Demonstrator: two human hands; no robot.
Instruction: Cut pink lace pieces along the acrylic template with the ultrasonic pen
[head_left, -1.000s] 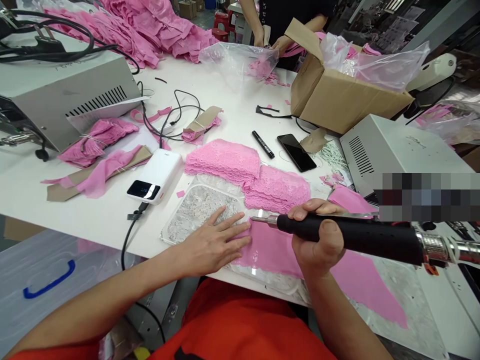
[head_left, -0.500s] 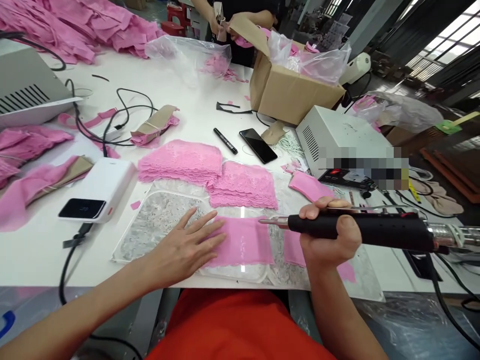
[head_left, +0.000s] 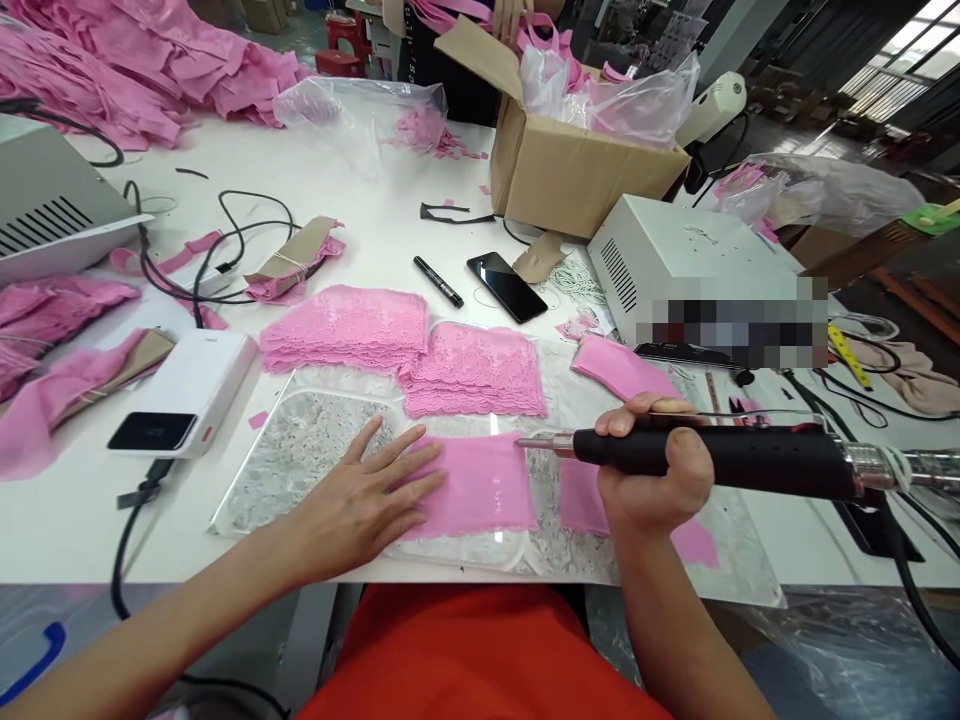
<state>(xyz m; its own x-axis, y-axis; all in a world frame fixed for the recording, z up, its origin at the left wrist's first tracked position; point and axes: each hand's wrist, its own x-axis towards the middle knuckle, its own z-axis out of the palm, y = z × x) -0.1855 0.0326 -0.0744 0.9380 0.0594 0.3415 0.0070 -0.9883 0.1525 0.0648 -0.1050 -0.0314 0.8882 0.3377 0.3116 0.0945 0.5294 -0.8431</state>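
Note:
My left hand (head_left: 379, 490) lies flat with its fingers spread on a pink fabric piece (head_left: 480, 490). This piece rests on a clear plastic template (head_left: 292, 490) over a marbled board. My right hand (head_left: 660, 470) is wrapped around a black corded hand tool (head_left: 720, 460) with a narrow metal tip, resembling an ultrasonic welder. That tip meets the upper right corner of the fabric piece. Behind it sit two stacks of pink lace pieces, a left stack (head_left: 345, 330) and a right stack (head_left: 476, 370). Another pink piece (head_left: 581, 495) lies partly hidden behind my right hand.
A white power bank (head_left: 199, 390) stands at left. Further back are a marker (head_left: 438, 281), a phone (head_left: 506, 287), a cardboard box (head_left: 585, 175) and a grey machine box (head_left: 690, 260). Black cables (head_left: 202, 260) cross the left side. Another person's hand (head_left: 514, 20) is beyond the box.
My view has shifted slightly. The tool tip stays at the fabric's upper right corner, and my left hand keeps its place. The other person's hands have moved over the cardboard box.

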